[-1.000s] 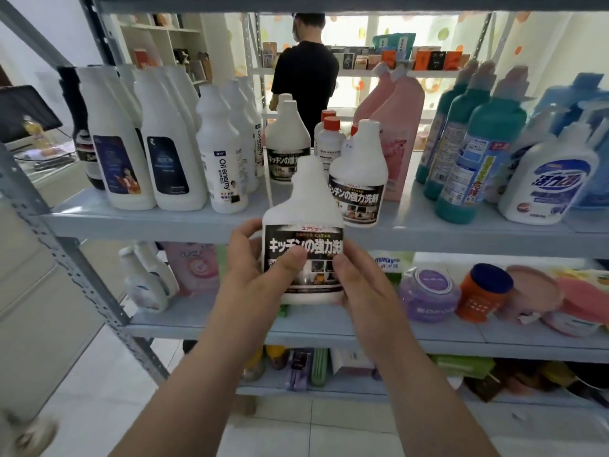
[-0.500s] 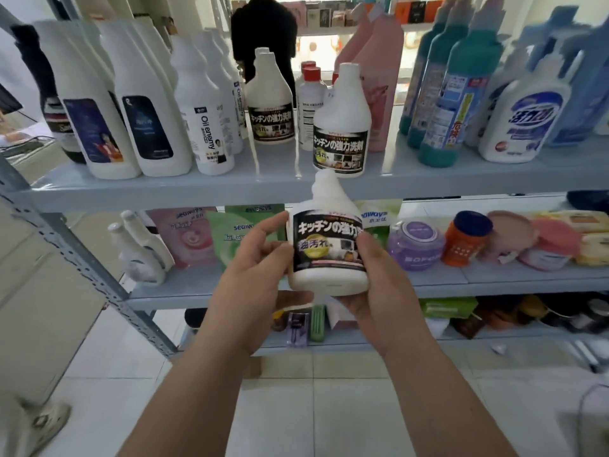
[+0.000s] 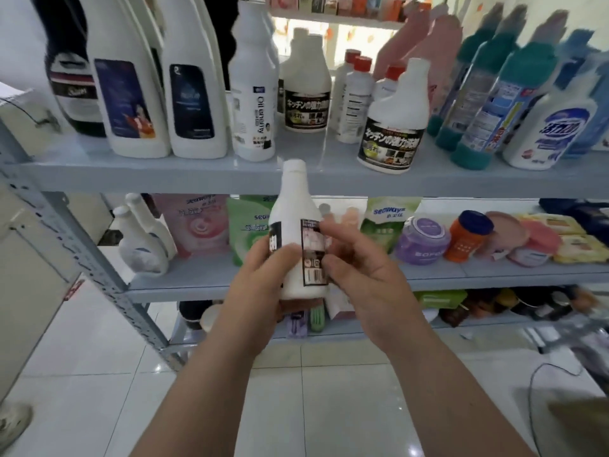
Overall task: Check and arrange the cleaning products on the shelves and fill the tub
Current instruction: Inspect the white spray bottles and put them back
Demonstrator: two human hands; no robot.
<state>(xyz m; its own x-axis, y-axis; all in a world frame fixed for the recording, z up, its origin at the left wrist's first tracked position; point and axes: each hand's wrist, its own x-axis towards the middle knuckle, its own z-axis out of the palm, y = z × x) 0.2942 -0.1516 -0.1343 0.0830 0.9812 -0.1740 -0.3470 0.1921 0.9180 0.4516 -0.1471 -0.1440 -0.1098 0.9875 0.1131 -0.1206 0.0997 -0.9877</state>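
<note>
A white kitchen cleaner bottle (image 3: 294, 222) with a black label is upright in front of the shelves, its back label and barcode facing me. My left hand (image 3: 260, 278) grips its lower body from the left. My right hand (image 3: 356, 262) has its fingertips against the label edge on the right, fingers loosely bent. Two matching bottles stand on the upper shelf (image 3: 197, 174): one to the right (image 3: 393, 123) and one further back (image 3: 308, 90).
The upper shelf carries tall white bottles (image 3: 131, 87), an "Oil enemy" bottle (image 3: 253, 94), pink and teal bottles (image 3: 478, 94). The middle shelf (image 3: 204, 278) holds refill pouches, a purple jar (image 3: 423, 240), an orange jar (image 3: 468, 235). White tiled floor lies below.
The bottle has been turned so its back label with the barcode faces me instead of the front. My view has tilted further down and closer to the shelves.
</note>
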